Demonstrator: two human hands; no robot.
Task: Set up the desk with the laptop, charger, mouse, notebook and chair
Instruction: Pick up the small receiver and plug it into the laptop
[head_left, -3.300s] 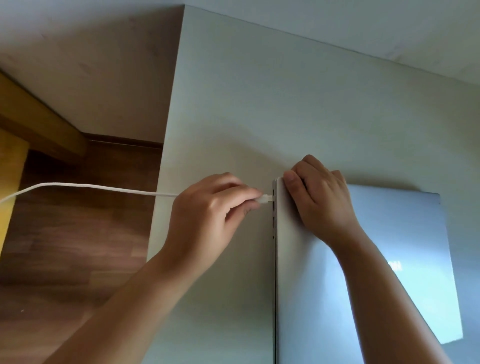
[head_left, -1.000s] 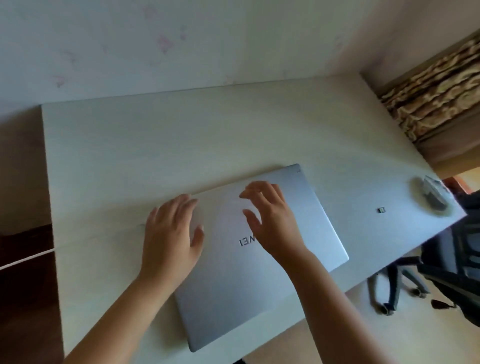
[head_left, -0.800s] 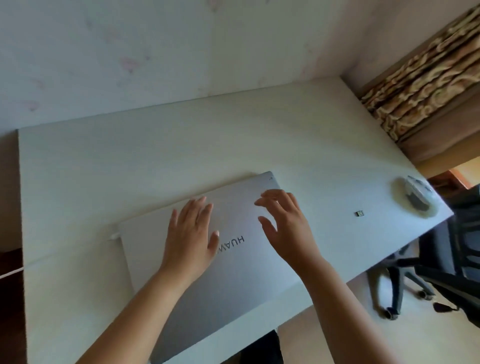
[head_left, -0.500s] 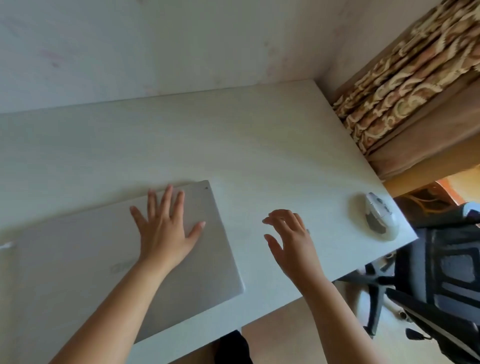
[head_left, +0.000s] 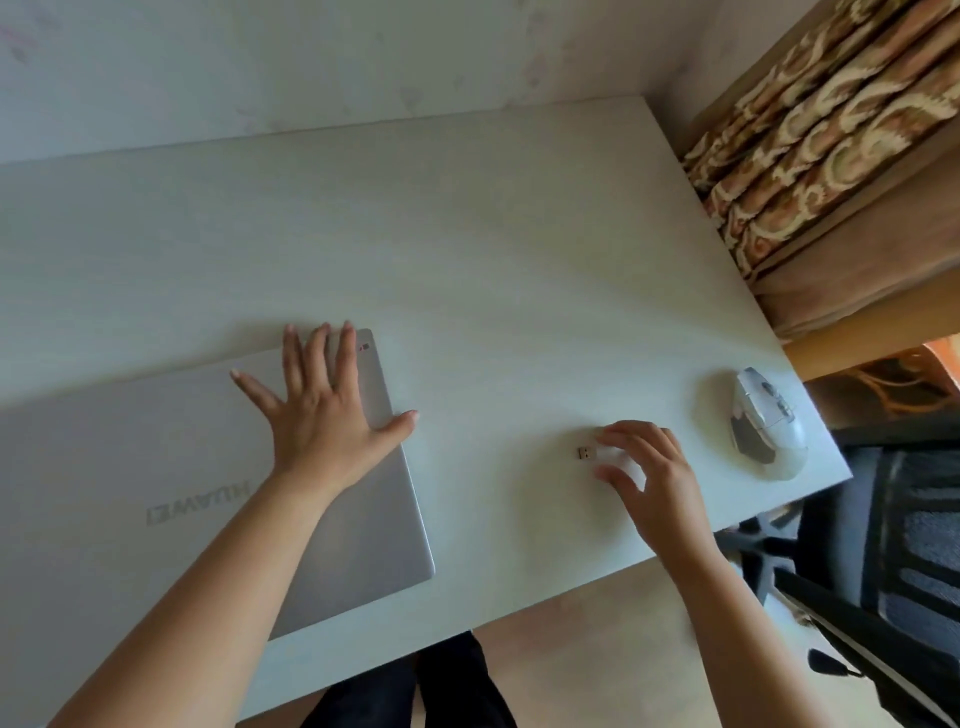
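A closed silver laptop (head_left: 156, 467) lies on the left part of the white desk (head_left: 467, 234). My left hand (head_left: 322, 415) rests flat on its lid near the right edge, fingers spread. A tiny USB dongle (head_left: 585, 453) lies on the desk right of the laptop. My right hand (head_left: 644, 467) hovers just right of the dongle with fingers curled and apart, holding nothing. A white and grey mouse (head_left: 766, 431) sits near the desk's right corner. A black office chair (head_left: 893, 545) stands beyond the desk's right end. Charger cable and notebook are out of view.
A pale wall runs along the far side of the desk. A patterned curtain (head_left: 831, 130) hangs at the upper right. My legs in dark trousers (head_left: 441, 686) show below the desk's near edge, over a light floor.
The charger plug went into the laptop's side earlier. Since then my view swung right; my right hand left the lid and moved right to the dongle, while my left hand stayed on the lid.
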